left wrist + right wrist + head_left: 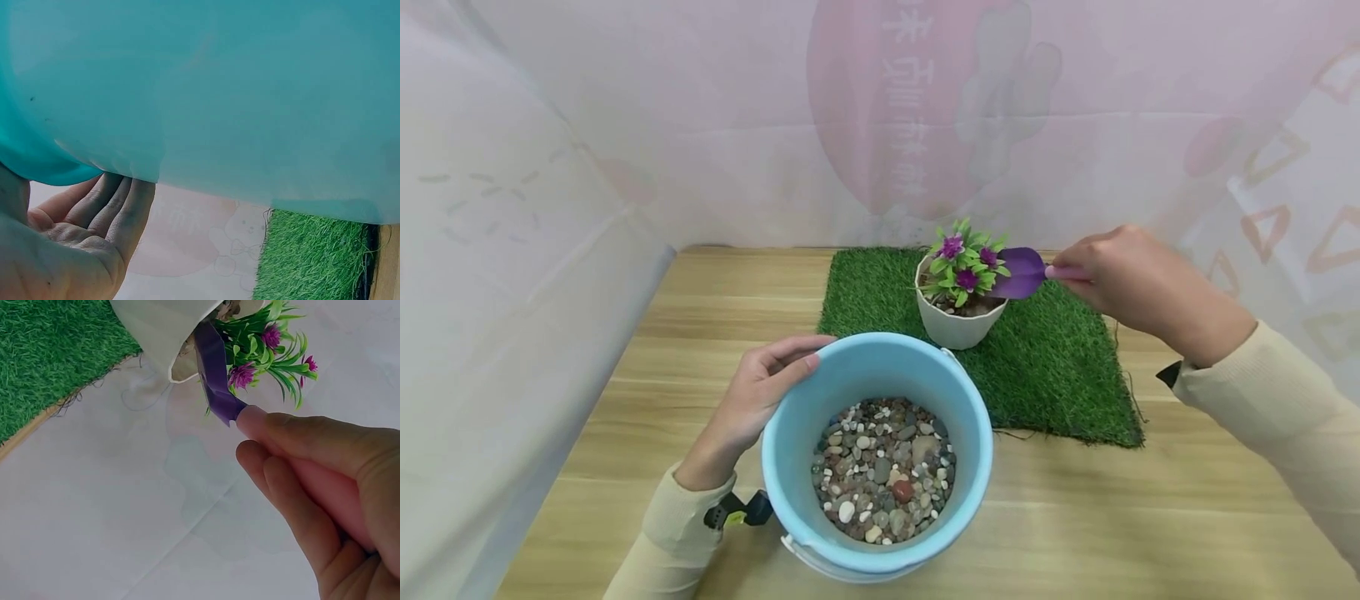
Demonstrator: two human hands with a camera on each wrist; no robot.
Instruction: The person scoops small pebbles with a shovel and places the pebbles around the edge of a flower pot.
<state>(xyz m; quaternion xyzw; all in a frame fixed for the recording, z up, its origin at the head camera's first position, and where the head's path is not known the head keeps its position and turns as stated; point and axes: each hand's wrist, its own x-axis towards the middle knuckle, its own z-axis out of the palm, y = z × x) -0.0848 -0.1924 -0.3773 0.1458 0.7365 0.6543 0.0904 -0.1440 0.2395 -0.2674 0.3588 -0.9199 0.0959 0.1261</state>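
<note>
My left hand [752, 392] holds the rim of a light blue bucket [973, 442]. Its thumb lies at the lip, and the fingers reach along the outer wall, tips hidden in the left wrist view. Pebbles [883, 471] of mixed colours cover the bucket's bottom. In my right hand [1138, 283] is the pink handle of a small trowel [1022, 273]. Its purple blade tilts down into a white pot [958, 331], beside a plant with purple flowers [966, 262]. The blade's tip is hidden among the leaves in the head view. Small stones show inside the pot.
The pot stands on a green artificial grass mat [1052, 375], just beyond the bucket. Below the mat is a wooden table [700, 325]. Pale printed cloth [737, 125] hangs behind and at the sides. A white bail handle [820, 562] hangs on the bucket.
</note>
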